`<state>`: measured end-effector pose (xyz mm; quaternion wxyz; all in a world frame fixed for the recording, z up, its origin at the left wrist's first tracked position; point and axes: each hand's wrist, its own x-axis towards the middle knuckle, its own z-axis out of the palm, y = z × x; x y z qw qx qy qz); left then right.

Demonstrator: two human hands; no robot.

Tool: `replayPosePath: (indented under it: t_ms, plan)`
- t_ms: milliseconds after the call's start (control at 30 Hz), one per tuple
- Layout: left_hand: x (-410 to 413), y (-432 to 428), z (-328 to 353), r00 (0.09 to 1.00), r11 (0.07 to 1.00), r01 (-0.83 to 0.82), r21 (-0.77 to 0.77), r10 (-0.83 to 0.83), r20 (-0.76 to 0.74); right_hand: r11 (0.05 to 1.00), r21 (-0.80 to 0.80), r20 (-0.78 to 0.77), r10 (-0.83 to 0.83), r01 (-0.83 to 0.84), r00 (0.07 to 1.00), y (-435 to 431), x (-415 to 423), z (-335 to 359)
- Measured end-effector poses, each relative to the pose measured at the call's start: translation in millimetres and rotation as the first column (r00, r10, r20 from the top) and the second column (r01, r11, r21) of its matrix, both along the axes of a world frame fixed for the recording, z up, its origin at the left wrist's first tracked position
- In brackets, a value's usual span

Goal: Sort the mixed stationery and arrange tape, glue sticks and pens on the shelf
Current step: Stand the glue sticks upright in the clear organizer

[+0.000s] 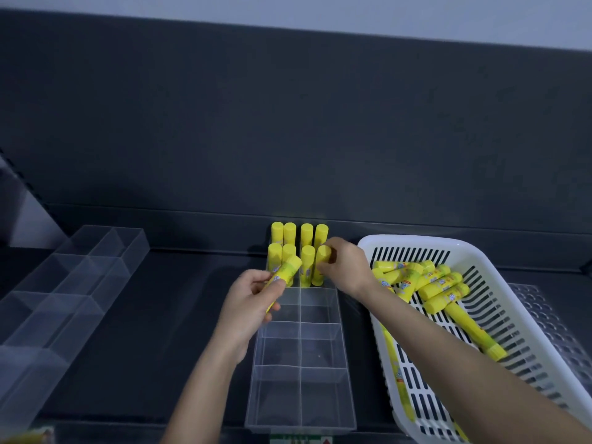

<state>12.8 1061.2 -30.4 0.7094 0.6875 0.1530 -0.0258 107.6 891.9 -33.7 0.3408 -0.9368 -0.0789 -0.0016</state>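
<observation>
Right grip pinches the top of an upright glue stick at the far end of the clear tray. Left grip grasps a second glue stick, tilted, beside the standing rows. Risk: a nudge could topple the close-packed neighbours.

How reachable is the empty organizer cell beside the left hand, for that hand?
Probably yes: the left hand, holding a glue stick, sits right beside that open-topped cell; the right hand is further back.

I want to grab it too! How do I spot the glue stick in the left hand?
Find the clear plastic divided tray in the middle. At its far end, the left hand grips a yellow plastic glue stick; unlike the upright sticks nearby, it tilts.
</observation>
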Motion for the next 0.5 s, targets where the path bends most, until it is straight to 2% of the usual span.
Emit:
replayPosePath:
  t_ms: [233,367,500]
  plan:
    - [3,5,-7,0.992,0.992,-0.113,0.062,0.110,0.057,0.999,-0.050,-0.006,0.005,-0.006,1.000,2,5,-7]
    - [3,8,-5,0.989,0.984,-0.126,0.123,0.115,0.090,0.999,-0.049,-0.003,-0.004,0.004,1.000,0,5,-9]
    - [7,10,4,0.987,0.939,-0.126,0.320,0.086,0.136,1.000,-0.008,0.102,-0.029,0.030,0.994,-4,-8,-7]
